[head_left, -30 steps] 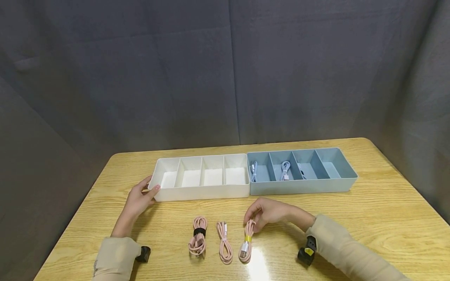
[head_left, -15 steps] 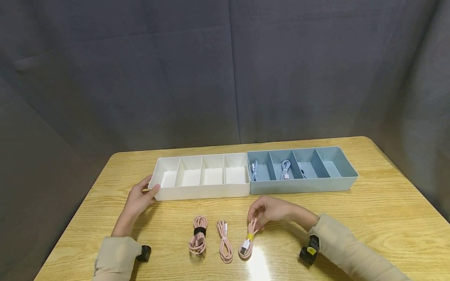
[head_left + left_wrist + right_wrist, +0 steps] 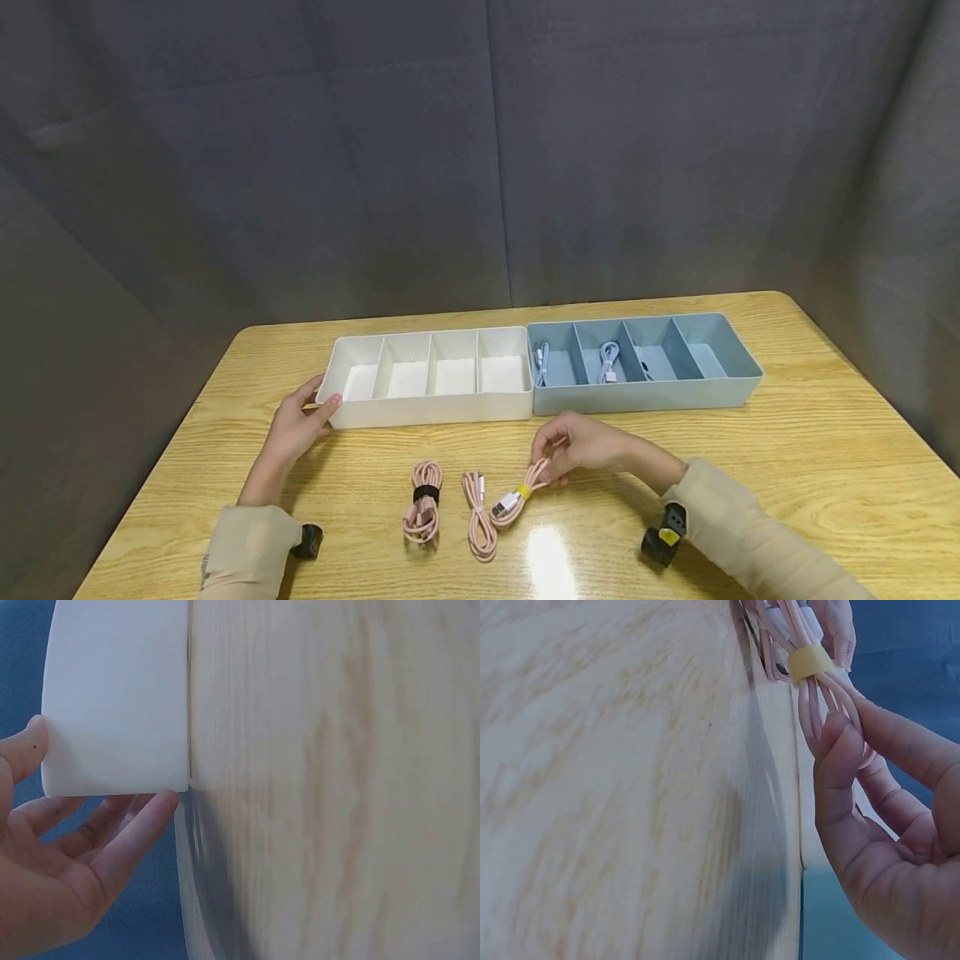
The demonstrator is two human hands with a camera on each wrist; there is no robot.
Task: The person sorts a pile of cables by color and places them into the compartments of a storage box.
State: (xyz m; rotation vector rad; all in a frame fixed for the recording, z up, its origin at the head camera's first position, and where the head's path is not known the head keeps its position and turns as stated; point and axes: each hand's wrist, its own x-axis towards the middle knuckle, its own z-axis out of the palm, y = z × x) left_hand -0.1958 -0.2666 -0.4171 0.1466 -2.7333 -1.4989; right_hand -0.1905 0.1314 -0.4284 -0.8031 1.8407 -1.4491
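Note:
My left hand (image 3: 295,423) holds the left front corner of a white four-section organizer box (image 3: 431,410); in the left wrist view the thumb lies at the rim and the fingers at the end wall (image 3: 116,697). My right hand (image 3: 581,446) pinches one end of a coiled pink USB cable (image 3: 517,498) between thumb and fingers. A yellow band (image 3: 810,662) wraps that cable, and its white plug points left, over a second pink cable (image 3: 481,525) lying on the table. Farther left lies a third pink cable (image 3: 423,512) with a black strap.
A blue box (image 3: 637,398) with matching sections stands end to end with the white one. Several light-blue cables, such as one coil (image 3: 609,358), lie in its sections. A dark curtain (image 3: 360,167) hangs behind the wooden table (image 3: 817,450).
The right hand has moved slightly up and right, and the yellow-banded cable has swung so its plug end points left, beside the middle cable. The left hand has stayed at the white box.

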